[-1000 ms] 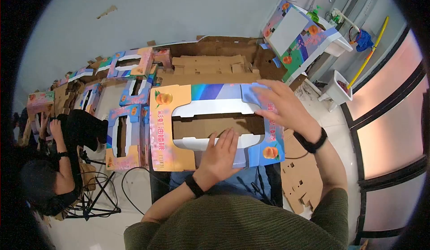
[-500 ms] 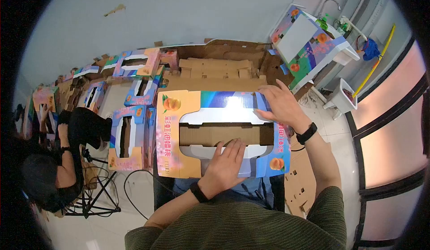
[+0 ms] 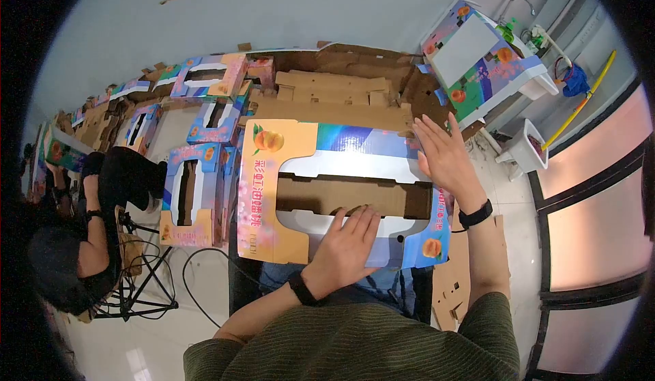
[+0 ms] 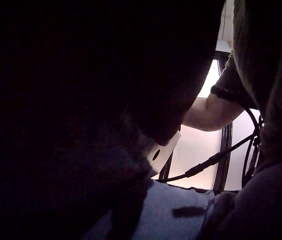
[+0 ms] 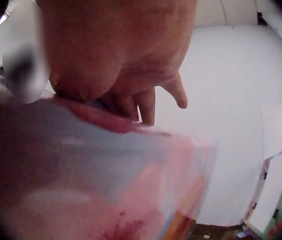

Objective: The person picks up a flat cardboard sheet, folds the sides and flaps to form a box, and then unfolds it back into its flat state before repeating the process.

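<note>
A printed cardboard box (image 3: pixel 273 237) with peach pictures and a large opening in its top lies in front of the person in the head view. The left hand (image 3: pixel 342 251) rests on the near top flap, its straight fingers reaching the opening's edge. At the box's far right corner, the right hand (image 3: pixel 447 162) lies on the top with fingers extended. The right wrist view shows the right hand (image 5: pixel 126 55) over the box's printed side (image 5: pixel 96 165). The left wrist view is mostly dark, and the left hand cannot be made out there.
Similar boxes (image 3: pixel 213 207) stand at the left, beside a seated person (image 3: pixel 65 265) and a black stand (image 3: pixel 136 292). Behind lie flat brown cardboard pieces (image 3: pixel 334 94). A tilted printed box (image 3: pixel 477 60) stands by a sink (image 3: pixel 539 86) at the back right.
The right hand has shifted slightly along the box's right end, its fingers now pointing more upward in view. The left hand stays on the near flap. The seated person at left now has a tilted printed piece.
</note>
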A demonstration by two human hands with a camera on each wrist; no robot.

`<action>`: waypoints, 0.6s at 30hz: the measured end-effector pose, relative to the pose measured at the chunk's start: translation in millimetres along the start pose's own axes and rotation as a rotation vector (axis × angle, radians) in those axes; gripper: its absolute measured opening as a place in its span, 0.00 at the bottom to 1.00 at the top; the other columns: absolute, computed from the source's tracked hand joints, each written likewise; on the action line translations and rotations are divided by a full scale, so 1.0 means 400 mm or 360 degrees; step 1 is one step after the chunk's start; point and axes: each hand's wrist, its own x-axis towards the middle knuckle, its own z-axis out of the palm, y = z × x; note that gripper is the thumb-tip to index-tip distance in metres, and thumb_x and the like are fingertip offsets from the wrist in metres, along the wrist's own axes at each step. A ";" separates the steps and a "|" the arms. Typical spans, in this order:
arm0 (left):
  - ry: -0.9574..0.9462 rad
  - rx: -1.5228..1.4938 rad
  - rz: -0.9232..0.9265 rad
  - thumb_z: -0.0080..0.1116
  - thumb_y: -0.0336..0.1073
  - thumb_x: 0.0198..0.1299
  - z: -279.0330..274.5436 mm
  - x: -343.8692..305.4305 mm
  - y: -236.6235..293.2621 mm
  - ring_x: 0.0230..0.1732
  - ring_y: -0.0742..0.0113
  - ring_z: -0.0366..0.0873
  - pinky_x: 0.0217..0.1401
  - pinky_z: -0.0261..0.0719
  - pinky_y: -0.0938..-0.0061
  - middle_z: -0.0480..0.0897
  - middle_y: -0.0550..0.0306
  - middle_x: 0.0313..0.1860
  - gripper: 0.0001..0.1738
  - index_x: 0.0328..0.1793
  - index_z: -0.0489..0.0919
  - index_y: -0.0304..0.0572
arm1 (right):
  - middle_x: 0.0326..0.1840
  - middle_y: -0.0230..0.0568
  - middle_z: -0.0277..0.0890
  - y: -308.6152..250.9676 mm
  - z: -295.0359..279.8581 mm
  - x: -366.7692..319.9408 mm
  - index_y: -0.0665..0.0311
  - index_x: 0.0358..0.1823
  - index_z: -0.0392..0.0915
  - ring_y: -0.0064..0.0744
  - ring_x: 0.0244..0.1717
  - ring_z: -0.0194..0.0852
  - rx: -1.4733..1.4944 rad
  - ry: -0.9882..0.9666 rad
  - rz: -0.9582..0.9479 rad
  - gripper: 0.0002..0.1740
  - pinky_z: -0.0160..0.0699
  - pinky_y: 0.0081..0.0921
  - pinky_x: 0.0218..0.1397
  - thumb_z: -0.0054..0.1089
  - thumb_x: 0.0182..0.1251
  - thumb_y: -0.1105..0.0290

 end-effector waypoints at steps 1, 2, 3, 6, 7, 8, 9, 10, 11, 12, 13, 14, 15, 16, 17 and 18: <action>-0.0004 -0.0003 0.0001 0.69 0.60 0.54 -0.001 0.002 0.000 0.75 0.46 0.69 0.80 0.57 0.48 0.72 0.32 0.73 0.53 0.75 0.67 0.22 | 0.71 0.46 0.76 -0.002 0.002 -0.003 0.68 0.67 0.75 0.40 0.76 0.70 -0.0018 0.0004 0.0010 0.31 0.50 0.65 0.83 0.64 0.64 0.61; -0.0008 -0.0006 0.0003 0.69 0.60 0.54 -0.001 0.002 0.000 0.75 0.46 0.69 0.80 0.57 0.48 0.72 0.32 0.73 0.53 0.75 0.67 0.22 | 0.71 0.46 0.76 -0.006 0.007 -0.007 0.68 0.68 0.74 0.41 0.76 0.70 0.0020 0.0009 0.0038 0.31 0.51 0.64 0.83 0.64 0.65 0.62; -0.0009 -0.0021 0.0008 0.70 0.60 0.54 0.000 0.001 -0.002 0.76 0.46 0.68 0.81 0.57 0.48 0.72 0.31 0.73 0.54 0.75 0.67 0.22 | 0.71 0.47 0.76 -0.011 0.013 -0.009 0.67 0.68 0.74 0.42 0.76 0.70 0.0057 0.0015 0.0065 0.31 0.52 0.64 0.82 0.63 0.65 0.62; 0.0016 -0.0088 0.0012 0.71 0.58 0.52 -0.001 0.009 0.001 0.77 0.45 0.67 0.81 0.57 0.47 0.71 0.31 0.74 0.54 0.75 0.67 0.22 | 0.73 0.49 0.74 -0.029 0.008 -0.001 0.66 0.70 0.72 0.45 0.76 0.69 0.0225 -0.0047 0.0180 0.32 0.55 0.62 0.81 0.61 0.65 0.61; 0.0036 -0.0119 0.0016 0.72 0.57 0.51 -0.006 0.009 0.000 0.78 0.44 0.66 0.81 0.56 0.47 0.70 0.32 0.75 0.54 0.75 0.67 0.22 | 0.74 0.50 0.73 -0.039 0.001 0.003 0.66 0.71 0.71 0.46 0.77 0.68 0.0288 -0.0076 0.0236 0.33 0.56 0.61 0.81 0.60 0.65 0.61; 0.0056 -0.0147 0.0018 0.73 0.56 0.50 -0.014 0.006 0.001 0.78 0.44 0.65 0.82 0.56 0.47 0.69 0.33 0.77 0.54 0.75 0.67 0.22 | 0.75 0.50 0.72 -0.042 -0.010 0.002 0.66 0.71 0.70 0.47 0.77 0.67 0.0263 -0.0086 0.0263 0.33 0.57 0.59 0.81 0.59 0.65 0.60; 0.0047 -0.0197 0.0055 0.73 0.57 0.50 -0.025 0.003 0.001 0.79 0.44 0.65 0.82 0.56 0.46 0.68 0.33 0.77 0.55 0.75 0.67 0.23 | 0.76 0.51 0.70 -0.045 -0.023 0.004 0.66 0.71 0.70 0.48 0.78 0.66 0.0240 -0.0098 0.0287 0.34 0.59 0.58 0.80 0.59 0.65 0.60; 0.0041 -0.0245 0.0090 0.74 0.57 0.50 -0.042 0.005 0.000 0.79 0.43 0.65 0.82 0.56 0.45 0.68 0.33 0.77 0.55 0.75 0.68 0.24 | 0.77 0.52 0.69 -0.044 -0.031 0.006 0.66 0.72 0.69 0.49 0.78 0.65 0.0217 -0.0106 0.0307 0.34 0.60 0.56 0.80 0.58 0.65 0.59; 0.0037 -0.0292 0.0121 0.74 0.58 0.49 -0.061 0.005 -0.002 0.79 0.43 0.64 0.82 0.56 0.44 0.68 0.33 0.77 0.55 0.75 0.68 0.25 | 0.77 0.52 0.68 -0.043 -0.029 0.005 0.66 0.72 0.69 0.49 0.78 0.65 0.0259 -0.0129 0.0315 0.35 0.61 0.55 0.79 0.58 0.64 0.59; -0.0038 -0.0224 0.0124 0.73 0.59 0.51 -0.083 -0.002 0.000 0.80 0.43 0.62 0.81 0.55 0.42 0.67 0.33 0.77 0.54 0.75 0.68 0.27 | 0.78 0.52 0.67 -0.044 -0.022 0.000 0.67 0.72 0.69 0.50 0.79 0.64 0.0301 -0.0152 0.0318 0.36 0.63 0.54 0.78 0.58 0.63 0.58; -0.0114 -0.0154 0.0126 0.73 0.60 0.52 -0.109 -0.012 0.003 0.81 0.43 0.61 0.81 0.55 0.40 0.66 0.33 0.78 0.53 0.75 0.69 0.29 | 0.78 0.53 0.66 -0.048 -0.013 -0.005 0.68 0.72 0.68 0.50 0.79 0.64 0.0345 -0.0173 0.0320 0.36 0.64 0.54 0.77 0.57 0.63 0.58; -0.0195 -0.0084 0.0128 0.72 0.60 0.54 -0.133 -0.018 0.008 0.82 0.43 0.59 0.80 0.55 0.38 0.65 0.34 0.79 0.52 0.75 0.69 0.31 | 0.78 0.53 0.67 -0.054 0.000 -0.010 0.68 0.71 0.69 0.49 0.78 0.64 0.0330 -0.0156 0.0319 0.36 0.65 0.53 0.75 0.57 0.63 0.58; -0.0153 -0.0046 0.0159 0.72 0.60 0.54 -0.154 -0.014 0.018 0.82 0.43 0.59 0.80 0.55 0.37 0.65 0.34 0.79 0.51 0.75 0.70 0.32 | 0.77 0.52 0.68 -0.056 0.013 -0.015 0.68 0.71 0.69 0.49 0.77 0.65 0.0315 -0.0142 0.0320 0.36 0.66 0.52 0.74 0.57 0.63 0.58; -0.0111 -0.0011 0.0191 0.73 0.59 0.54 -0.175 -0.003 0.026 0.83 0.43 0.59 0.80 0.54 0.36 0.65 0.34 0.79 0.49 0.75 0.70 0.33 | 0.76 0.52 0.69 -0.056 0.018 -0.017 0.68 0.71 0.69 0.49 0.77 0.66 0.0299 -0.0132 0.0322 0.36 0.67 0.51 0.73 0.57 0.62 0.58; -0.0065 0.0024 0.0226 0.73 0.58 0.55 -0.190 0.015 0.032 0.83 0.43 0.58 0.80 0.54 0.35 0.65 0.35 0.79 0.48 0.75 0.70 0.34 | 0.76 0.52 0.69 -0.055 0.018 -0.017 0.68 0.71 0.69 0.48 0.76 0.66 0.0317 -0.0141 0.0328 0.36 0.68 0.51 0.72 0.57 0.62 0.58; -0.0083 0.0069 0.0204 0.71 0.57 0.57 -0.201 0.041 0.035 0.83 0.43 0.58 0.80 0.54 0.35 0.65 0.35 0.79 0.47 0.75 0.70 0.33 | 0.75 0.52 0.70 -0.055 0.015 -0.014 0.68 0.70 0.69 0.47 0.76 0.67 0.0332 -0.0147 0.0335 0.36 0.69 0.50 0.71 0.57 0.62 0.58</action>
